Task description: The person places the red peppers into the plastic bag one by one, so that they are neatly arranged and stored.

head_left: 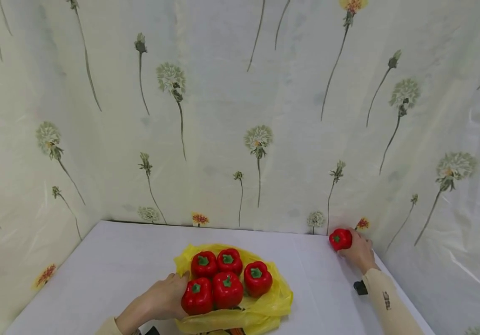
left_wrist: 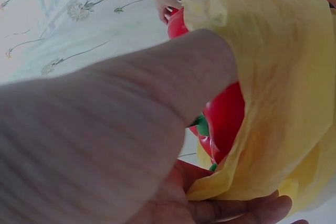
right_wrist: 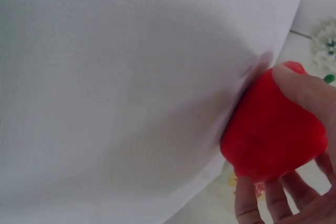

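Note:
At the back right corner of the white table, my right hand (head_left: 359, 253) grips a red bell pepper (head_left: 340, 239). In the right wrist view, the thumb lies over one side of this pepper (right_wrist: 273, 129) and the fingers curl under the other. My left hand (head_left: 168, 295) holds the left edge of a yellow plastic bag (head_left: 280, 291), the bag's rim passing between thumb and fingers in the left wrist view. Several red bell peppers (head_left: 227, 289) with green stems sit in the opened bag, mostly stems up. Part of the left thumb is hidden.
The white table (head_left: 139, 251) meets a hanging curtain (head_left: 214, 116) with dandelion prints at its back and sides. The held pepper is close to this curtain. Dark straps (head_left: 360, 287) show at the wrists.

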{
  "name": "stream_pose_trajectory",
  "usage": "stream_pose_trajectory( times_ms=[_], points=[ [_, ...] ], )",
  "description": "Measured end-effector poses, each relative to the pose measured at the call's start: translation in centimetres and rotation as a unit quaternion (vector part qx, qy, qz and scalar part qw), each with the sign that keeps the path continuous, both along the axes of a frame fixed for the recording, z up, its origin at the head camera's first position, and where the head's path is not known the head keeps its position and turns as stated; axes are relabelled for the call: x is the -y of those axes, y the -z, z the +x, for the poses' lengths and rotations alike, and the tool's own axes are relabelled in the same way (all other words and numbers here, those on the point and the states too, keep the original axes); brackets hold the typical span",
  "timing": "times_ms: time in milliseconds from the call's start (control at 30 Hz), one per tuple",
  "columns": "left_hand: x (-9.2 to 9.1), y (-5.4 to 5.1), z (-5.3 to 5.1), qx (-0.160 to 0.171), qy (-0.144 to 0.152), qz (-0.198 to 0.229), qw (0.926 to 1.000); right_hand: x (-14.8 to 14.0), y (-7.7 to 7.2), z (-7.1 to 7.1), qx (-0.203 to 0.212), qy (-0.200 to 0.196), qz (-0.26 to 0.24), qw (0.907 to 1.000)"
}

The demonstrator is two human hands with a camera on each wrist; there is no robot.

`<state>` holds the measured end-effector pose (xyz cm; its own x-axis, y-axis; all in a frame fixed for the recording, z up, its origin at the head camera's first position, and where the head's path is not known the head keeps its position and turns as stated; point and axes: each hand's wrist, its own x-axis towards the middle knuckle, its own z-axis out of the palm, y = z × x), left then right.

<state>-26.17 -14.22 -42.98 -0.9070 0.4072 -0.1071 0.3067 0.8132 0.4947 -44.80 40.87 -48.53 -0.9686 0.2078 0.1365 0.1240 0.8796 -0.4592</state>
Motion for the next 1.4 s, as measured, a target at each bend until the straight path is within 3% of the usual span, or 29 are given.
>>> stream_pose_trajectory(
  times_ms=[433, 733, 933, 1100, 1400],
  points=[
    [-0.1, 0.1, 0.2, -0.017, 0.006, -0.003, 0.9998, -0.6, -0.8, 1.1, 0.025, -0.003, 0.039, 0.9989],
    [-0.2, -0.2, 0.2, -0.029, -0.003, -0.014, 0.9995, -0.7, -1.2, 1.4, 0.022, -0.029, 0.028, 0.9990],
    [-0.1, -0.3, 0.3, -0.027, -0.003, -0.012, 0.9996, -1.1, -1.2, 1.8, 0.024, -0.011, -0.054, 0.9982],
    [0.0, -0.5, 0.4, -0.018, 0.009, 0.007, 0.9998, -2.1, -0.7, 2.5, 0.011, 0.024, -0.142, 0.9895],
    [-0.1, -0.7, 0.5, -0.020, 0.031, 0.028, 0.9989, -2.8, -0.1, 3.0, 0.000, 0.071, -0.184, 0.9804]
  ],
)
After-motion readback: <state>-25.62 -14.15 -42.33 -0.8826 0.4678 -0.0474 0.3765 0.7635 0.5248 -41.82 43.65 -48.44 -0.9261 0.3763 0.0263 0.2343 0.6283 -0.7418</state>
